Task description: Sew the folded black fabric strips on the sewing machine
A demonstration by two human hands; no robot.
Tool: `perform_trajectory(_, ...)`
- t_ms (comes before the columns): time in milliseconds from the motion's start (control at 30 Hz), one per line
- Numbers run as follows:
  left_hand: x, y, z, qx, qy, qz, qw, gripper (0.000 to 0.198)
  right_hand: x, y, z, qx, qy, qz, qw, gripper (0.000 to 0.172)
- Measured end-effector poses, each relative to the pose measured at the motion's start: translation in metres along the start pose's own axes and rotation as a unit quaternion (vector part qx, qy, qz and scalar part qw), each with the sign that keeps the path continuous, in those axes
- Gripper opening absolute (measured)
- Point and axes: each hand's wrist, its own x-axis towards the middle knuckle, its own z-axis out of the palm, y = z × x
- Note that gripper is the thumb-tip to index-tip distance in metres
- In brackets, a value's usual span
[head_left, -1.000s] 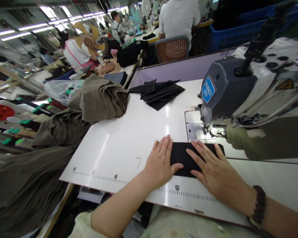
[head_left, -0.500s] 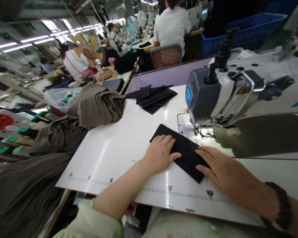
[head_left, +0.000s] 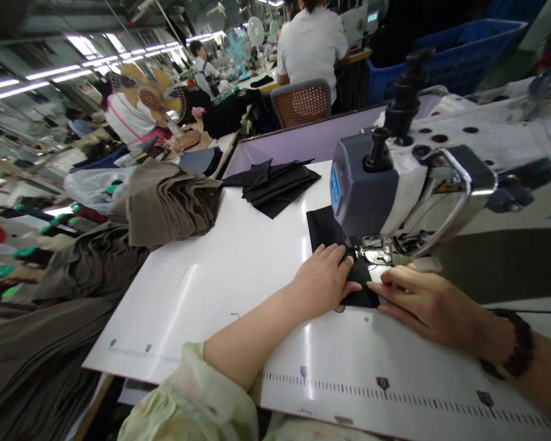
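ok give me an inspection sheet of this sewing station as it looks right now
surface: glossy white table top with a printed ruler scale along the near edge
job's things: black fabric piece lying flat, running under the grey sewing machine head by the presser foot
clutter: stack of black fabric pieces at the far edge; pile of folded olive-brown fabric on the left
grippers: left hand flat on the black piece; right hand fingertips at its near edge, beaded bracelet on the wrist
cables: nothing seen
surroundings: seated person in white top, blue crate, fans, ceiling strip lights
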Motion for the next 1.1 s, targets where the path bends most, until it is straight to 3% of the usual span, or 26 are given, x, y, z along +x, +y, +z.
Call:
perform_trajectory(367,0.004,-0.01,0.006,-0.045,0.0,-0.002,0.999,0.046,0.006,0.0,0.001,-0.011,0.002,0.025,1.0,0.03)
perform_trajectory(1100,0.005,-0.018,0.01,-0.035,0.028,0.007,0.999,0.046,0.008,-0.001,0.004,-0.017,0.007,0.047,0.999,0.029)
